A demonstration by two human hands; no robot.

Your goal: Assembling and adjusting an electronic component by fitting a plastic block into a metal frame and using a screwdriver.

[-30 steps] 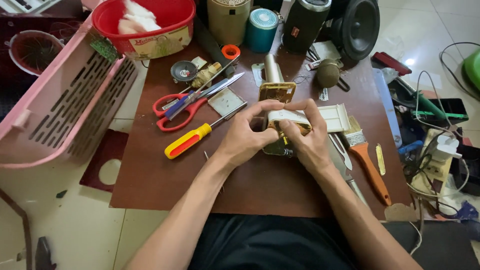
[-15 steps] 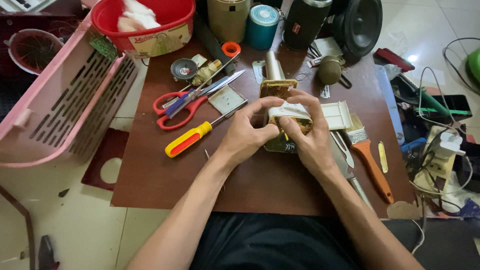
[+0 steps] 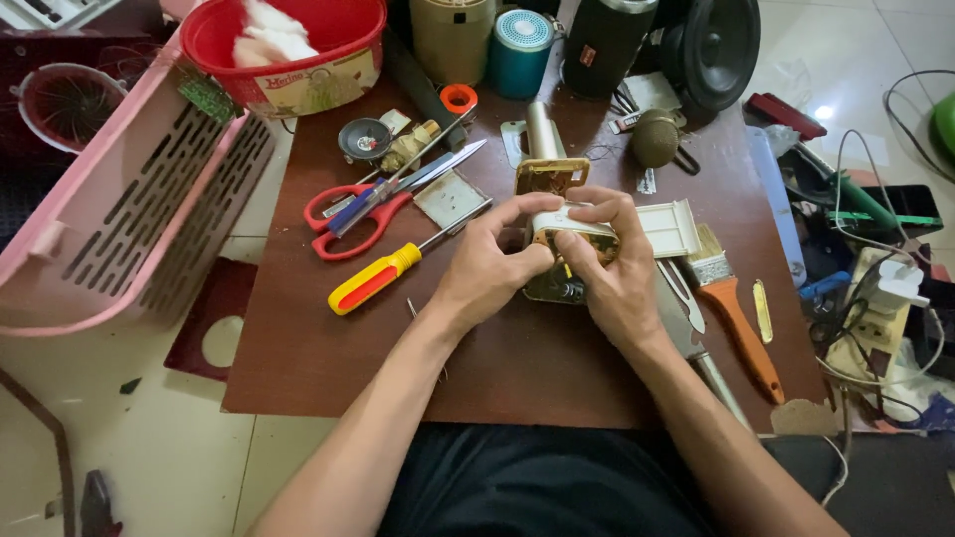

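My left hand (image 3: 489,267) and my right hand (image 3: 609,270) meet over a small gold-coloured device (image 3: 553,176) lying on the brown table (image 3: 328,358). Both grip a whitish part (image 3: 572,221) on top of it, thumbs and fingertips pinching its edges. The gold body pokes out beyond the fingers and below them; its middle is hidden by the hands. A cream ribbed plastic cover (image 3: 668,227) lies just right of my right hand. A red and yellow screwdriver (image 3: 383,275) lies left of my left hand.
Red-handled scissors (image 3: 343,217), a small square plate (image 3: 451,198) and a paintbrush with an orange handle (image 3: 736,308) lie about. A red bowl (image 3: 288,50), speakers and cans stand at the back. A pink slotted basket (image 3: 129,219) leans at left. Cables and a power strip (image 3: 875,318) sit at right.
Both hands have stayed on the device, with small shifts of the fingers on the whitish part. Nothing else on the table has moved.
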